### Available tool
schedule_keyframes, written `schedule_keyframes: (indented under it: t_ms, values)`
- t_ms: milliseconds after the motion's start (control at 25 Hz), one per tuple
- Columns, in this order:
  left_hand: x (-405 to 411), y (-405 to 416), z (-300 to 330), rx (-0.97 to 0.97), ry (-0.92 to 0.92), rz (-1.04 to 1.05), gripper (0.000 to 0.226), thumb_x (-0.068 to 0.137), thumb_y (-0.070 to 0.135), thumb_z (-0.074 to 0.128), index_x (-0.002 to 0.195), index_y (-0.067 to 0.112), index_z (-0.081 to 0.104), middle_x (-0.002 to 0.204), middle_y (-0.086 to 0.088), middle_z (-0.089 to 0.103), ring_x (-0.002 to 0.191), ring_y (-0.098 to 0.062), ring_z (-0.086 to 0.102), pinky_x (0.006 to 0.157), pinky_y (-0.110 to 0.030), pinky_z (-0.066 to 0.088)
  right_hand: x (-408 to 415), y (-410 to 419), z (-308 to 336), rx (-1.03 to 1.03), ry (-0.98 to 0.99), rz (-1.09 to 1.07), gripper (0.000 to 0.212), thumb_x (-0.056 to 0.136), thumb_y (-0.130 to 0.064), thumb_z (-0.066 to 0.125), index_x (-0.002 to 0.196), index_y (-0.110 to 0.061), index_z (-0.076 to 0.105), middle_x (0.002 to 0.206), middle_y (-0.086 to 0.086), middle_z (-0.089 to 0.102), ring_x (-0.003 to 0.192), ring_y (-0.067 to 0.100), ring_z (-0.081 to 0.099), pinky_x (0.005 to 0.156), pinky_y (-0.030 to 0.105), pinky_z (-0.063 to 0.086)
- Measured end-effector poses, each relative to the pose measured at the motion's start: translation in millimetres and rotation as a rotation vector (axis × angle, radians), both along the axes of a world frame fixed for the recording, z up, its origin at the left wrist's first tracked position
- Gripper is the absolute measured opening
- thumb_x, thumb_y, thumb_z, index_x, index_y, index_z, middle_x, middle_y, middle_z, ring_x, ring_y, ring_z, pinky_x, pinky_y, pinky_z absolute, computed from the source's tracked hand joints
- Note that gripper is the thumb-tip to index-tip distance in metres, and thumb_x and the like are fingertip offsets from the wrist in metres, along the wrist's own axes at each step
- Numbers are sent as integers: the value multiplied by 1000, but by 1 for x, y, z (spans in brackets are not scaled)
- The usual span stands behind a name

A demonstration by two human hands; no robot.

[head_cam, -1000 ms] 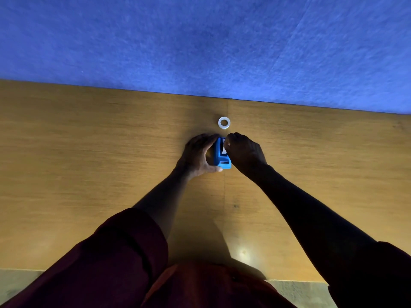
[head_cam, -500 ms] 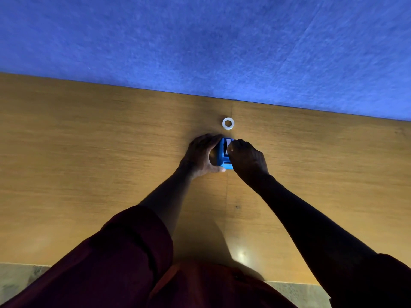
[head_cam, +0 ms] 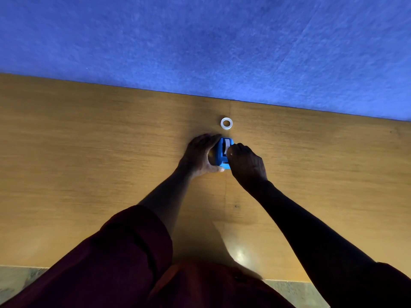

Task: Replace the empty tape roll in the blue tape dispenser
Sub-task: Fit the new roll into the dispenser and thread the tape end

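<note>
The blue tape dispenser (head_cam: 223,152) stands on the wooden table (head_cam: 89,163), near its far edge. My left hand (head_cam: 201,155) wraps the dispenser's left side, thumb at its near end. My right hand (head_cam: 245,163) is closed at the dispenser's right side, fingertips pinched at the white roll (head_cam: 227,143) seated in its top. What the fingertips hold is too small to tell. A small white ring, a tape roll (head_cam: 226,123), lies flat on the table just beyond the dispenser, apart from both hands.
A blue felt partition (head_cam: 200,41) rises along the table's far edge. The table's near edge runs by my torso, with pale floor (head_cam: 20,278) showing below it. Dark red sleeves cover my upper arms.
My right hand has slid toward me along the dispenser's right side, uncovering more of the white roll at its top. The left hand keeps its grip and the loose ring stays put.
</note>
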State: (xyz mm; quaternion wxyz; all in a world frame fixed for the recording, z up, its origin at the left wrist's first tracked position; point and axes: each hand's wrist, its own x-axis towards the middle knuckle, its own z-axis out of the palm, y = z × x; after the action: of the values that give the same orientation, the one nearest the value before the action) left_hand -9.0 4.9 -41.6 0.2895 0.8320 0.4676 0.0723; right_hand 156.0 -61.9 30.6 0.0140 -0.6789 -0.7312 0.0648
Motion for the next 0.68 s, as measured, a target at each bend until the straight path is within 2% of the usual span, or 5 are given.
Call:
schedule_keyframes:
  t_ms: [160, 320, 520, 680]
  values:
    - [-1, -2, 0, 15, -27, 13, 116, 63, 57, 87, 157, 24, 29, 160, -1, 36, 148, -23, 30, 123, -45, 28, -1, -6, -2, 33, 38, -36, 12, 90, -8, 63, 101, -9, 59, 85, 4, 62, 68, 14, 49, 51, 26, 33]
    - [-1, -2, -1, 33, -27, 0, 115, 63, 57, 87, 157, 23, 30, 160, -2, 37, 148, -23, 31, 122, -44, 28, -3, -18, -9, 108, 67, -76, 10, 87, -6, 64, 91, -12, 57, 78, 1, 59, 63, 11, 39, 47, 24, 27]
    - [-1, -2, -4, 47, -23, -5, 116, 63, 57, 87, 157, 22, 30, 160, -2, 38, 148, -22, 31, 122, -45, 30, -5, -32, -15, 176, 121, -80, 6, 88, -10, 58, 89, -15, 55, 77, -1, 58, 61, 14, 48, 45, 24, 30]
    - [-1, -1, -5, 45, -20, -13, 117, 63, 58, 86, 158, 23, 28, 161, -2, 37, 149, -22, 30, 123, -46, 28, -9, -41, -22, 210, 145, -116, 8, 90, -11, 63, 87, -15, 57, 76, -2, 57, 61, 14, 51, 45, 23, 32]
